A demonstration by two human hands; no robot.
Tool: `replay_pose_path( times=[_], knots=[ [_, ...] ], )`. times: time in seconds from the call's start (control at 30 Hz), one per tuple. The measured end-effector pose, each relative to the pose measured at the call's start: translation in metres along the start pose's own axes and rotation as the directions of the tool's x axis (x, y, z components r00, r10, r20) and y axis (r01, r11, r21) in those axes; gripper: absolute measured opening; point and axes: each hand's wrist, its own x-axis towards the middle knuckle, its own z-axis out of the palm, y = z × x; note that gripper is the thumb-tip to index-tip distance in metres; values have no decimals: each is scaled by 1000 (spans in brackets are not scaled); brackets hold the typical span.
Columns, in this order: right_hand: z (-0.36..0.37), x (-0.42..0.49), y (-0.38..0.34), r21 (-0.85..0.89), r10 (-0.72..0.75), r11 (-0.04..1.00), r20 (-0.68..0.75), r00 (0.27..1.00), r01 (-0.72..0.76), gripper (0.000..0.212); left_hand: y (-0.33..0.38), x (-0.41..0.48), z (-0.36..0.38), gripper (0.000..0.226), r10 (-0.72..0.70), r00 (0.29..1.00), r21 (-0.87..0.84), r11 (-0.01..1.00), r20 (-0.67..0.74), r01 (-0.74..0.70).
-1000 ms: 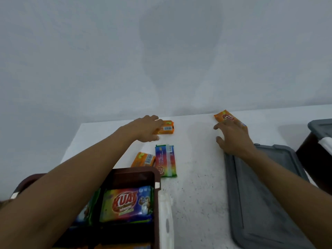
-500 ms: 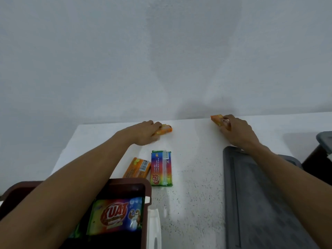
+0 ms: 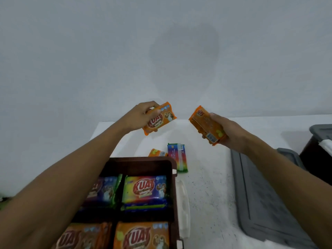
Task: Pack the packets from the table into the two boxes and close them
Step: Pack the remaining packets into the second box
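At seven o'clock we see the open brown box [image 3: 171,169], packed in rows: a purple packet [image 3: 103,190] and a rainbow KUAT packet [image 3: 145,191] side by side at the back, and two orange KUAT packets [image 3: 142,236] in the near row. A white latch [image 3: 183,203] hangs on its right wall. At four o'clock a grey lid [image 3: 260,198] lies flat on the white table [image 3: 208,187]. At three o'clock a second dark box [image 3: 312,159] is cut by the edge, so we cannot tell what is in it. Above the table, at eleven o'clock from the brown box, the left hand [image 3: 137,116] clamps an orange packet [image 3: 161,120], with the thumb [image 3: 154,112] pressed across the printed front and the other fingers curled over its top edge. The packet reaches out toward three o'clock past the fingers. On the table just beyond the box's far rim lie a small orange packet [image 3: 157,152] and, touching it on the right, a rainbow packet [image 3: 177,157]. The right hand [image 3: 230,133] grips another orange packet [image 3: 206,125], barcode side toward us, with its fingers wrapped beneath it. The free end points to eleven o'clock. The two held packets are apart.
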Motion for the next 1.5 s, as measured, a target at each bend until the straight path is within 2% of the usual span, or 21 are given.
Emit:
replay_pose_path(
  times=[0.13,0.2,0.27,0.33,0.47,0.53,0.67,0.7,0.8,0.87,0.97,1.0,1.07,1.13,1.23,1.4,1.5],
  knots=[
    [37,-29,-11,4,-69,998,145,987,69,51,3,-45,-24,26,-17,998,-109,994,-54,11],
    [60,-46,-16,-77,-122,988,163,979,136,43,6,-68,-33,24,-26,996,-145,989,-84,14],
    [85,-63,-22,-244,-173,949,132,976,201,38,8,-91,-42,29,2,995,-69,998,-97,-8],
    [108,-79,-28,-416,-218,877,102,971,241,43,9,-117,-48,45,28,998,17,999,-50,-27],
    [147,-105,-34,-590,-223,756,178,958,285,54,3,-163,-55,72,38,998,161,986,51,-45],
    [166,-113,-33,-689,-202,655,235,951,310,59,-5,-182,-56,72,44,996,211,976,83,-61],
    [192,-110,-19,-898,-184,309,268,946,314,80,-27,-205,-53,65,84,990,298,948,112,-114],
    [197,-109,-14,-914,-181,269,260,948,302,82,-31,-210,-51,65,99,987,333,933,127,-137],
    [208,-105,-6,-928,-184,252,231,955,273,80,-45,-218,-47,63,138,978,454,870,154,-194],
    [214,-103,-1,-948,-199,169,236,951,270,78,-52,-220,-47,64,180,976,580,785,122,-217],
    [218,-100,16,-948,-279,-104,317,906,300,74,-62,-223,-47,72,239,964,761,602,120,-244],
    [218,-98,22,-941,-316,-155,337,887,302,74,-64,-225,-47,72,268,955,791,553,126,-260],
    [215,-98,28,-946,-366,-125,323,873,297,71,-64,-227,-45,67,316,938,826,484,141,-288],
    [215,-98,30,-952,-366,-73,302,880,296,67,-62,-229,-44,63,278,952,829,496,130,-258],
    [217,-100,30,-955,-361,-55,291,886,292,65,-60,-228,-42,65,205,968,823,518,147,-235],
    [218,-101,30,-959,-356,-48,279,892,280,66,-61,-227,-39,75,198,953,821,487,229,-298],
    [219,-101,30,-964,-341,-39,262,903,265,63,-60,-225,-39,70,194,937,830,435,292,-349]
  ],
)
